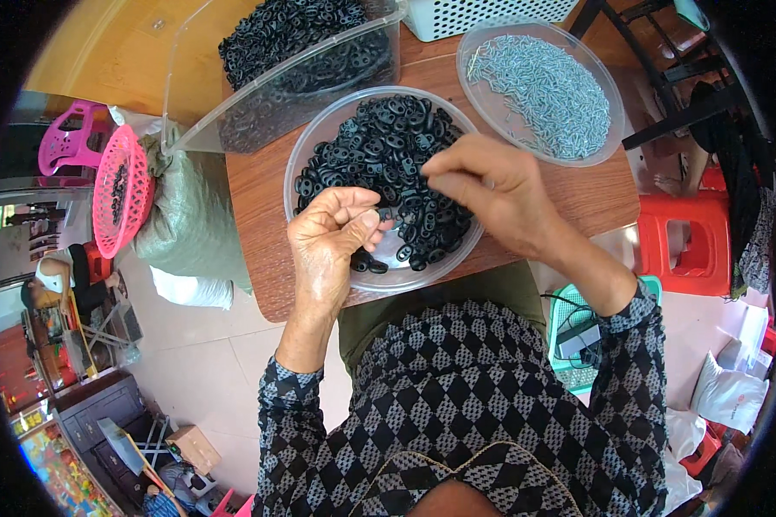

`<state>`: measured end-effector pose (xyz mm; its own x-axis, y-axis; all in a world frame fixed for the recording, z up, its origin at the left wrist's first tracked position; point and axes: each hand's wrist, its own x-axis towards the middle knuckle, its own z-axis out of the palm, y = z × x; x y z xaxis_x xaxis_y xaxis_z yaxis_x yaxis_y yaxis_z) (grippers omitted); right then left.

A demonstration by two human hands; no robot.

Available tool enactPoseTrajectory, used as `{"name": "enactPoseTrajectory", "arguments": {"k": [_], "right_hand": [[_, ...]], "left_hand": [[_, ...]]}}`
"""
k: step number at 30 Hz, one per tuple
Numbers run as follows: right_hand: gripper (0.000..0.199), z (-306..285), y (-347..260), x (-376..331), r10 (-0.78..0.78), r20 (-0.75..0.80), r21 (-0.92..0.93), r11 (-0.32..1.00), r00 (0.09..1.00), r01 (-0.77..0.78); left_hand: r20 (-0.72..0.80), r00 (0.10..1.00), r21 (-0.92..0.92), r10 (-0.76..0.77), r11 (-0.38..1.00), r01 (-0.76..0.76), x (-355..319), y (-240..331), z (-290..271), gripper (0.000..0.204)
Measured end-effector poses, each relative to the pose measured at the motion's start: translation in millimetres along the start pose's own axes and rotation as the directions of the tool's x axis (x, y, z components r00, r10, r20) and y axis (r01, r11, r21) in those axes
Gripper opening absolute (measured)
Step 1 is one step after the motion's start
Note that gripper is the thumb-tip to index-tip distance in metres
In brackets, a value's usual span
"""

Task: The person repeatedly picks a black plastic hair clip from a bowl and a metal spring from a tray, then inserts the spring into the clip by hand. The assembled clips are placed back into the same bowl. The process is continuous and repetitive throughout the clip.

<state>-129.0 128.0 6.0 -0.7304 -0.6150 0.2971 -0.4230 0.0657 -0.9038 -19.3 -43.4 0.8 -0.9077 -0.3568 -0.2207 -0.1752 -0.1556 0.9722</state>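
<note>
A round clear plastic tub point(295, 155) in front of me holds a heap of small black oval parts point(392, 142) with two holes each. Over the tub's near left side, my left hand point(332, 237) is closed, thumb against fingers; a tiny thing shows at the tips, too small to name. My right hand point(500, 189) comes over the tub's right side with thumb and forefinger pinched together; what they hold, if anything, I cannot make out. Beyond it lies a shallow clear dish point(616, 129) of silvery screws point(543, 90).
A large clear bin point(203, 103) with more black parts stands at the far left of the wooden table point(263, 250). A white perforated basket point(483, 13) is behind. Left are a stuffed sack point(194, 215) and pink basket point(134, 228); right, a red stool point(694, 233).
</note>
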Motion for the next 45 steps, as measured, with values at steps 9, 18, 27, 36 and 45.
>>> {"name": "enactPoseTrajectory", "arguments": {"k": [9, 18, 27, 36, 45], "right_hand": [[0.008, 37, -1, -14, -0.009, 0.109, 0.117, 0.993, 0.994, -0.004], [0.009, 35, -8, -15, 0.248, 0.234, 0.256, 0.917, 0.94, -0.306], [0.006, 45, -6, -18, 0.052, 0.071, 0.069, 0.996, 0.996, -0.057], [0.007, 44, -3, -19, 0.083, 0.099, 0.105, 0.99, 0.992, -0.093], [0.01, 24, -8, -12, -0.23, -0.052, -0.158, 0.963, 0.972, 0.219]], "left_hand": [[-0.042, 0.991, 0.04, 0.126, 0.991, -0.125, -21, -1, 2, 0.018], [0.0, 0.998, -0.054, 0.064, 0.996, -0.064, -23, -1, 0, 0.016], [-0.029, 0.996, -0.1, 0.086, 0.991, -0.088, -28, -6, 3, 0.014], [-0.027, 0.948, 0.383, 0.316, 0.88, -0.283, -26, -7, 9, 0.019], [-0.019, 0.99, 0.11, 0.138, 0.985, -0.135, -23, -16, 14, 0.013]]}}
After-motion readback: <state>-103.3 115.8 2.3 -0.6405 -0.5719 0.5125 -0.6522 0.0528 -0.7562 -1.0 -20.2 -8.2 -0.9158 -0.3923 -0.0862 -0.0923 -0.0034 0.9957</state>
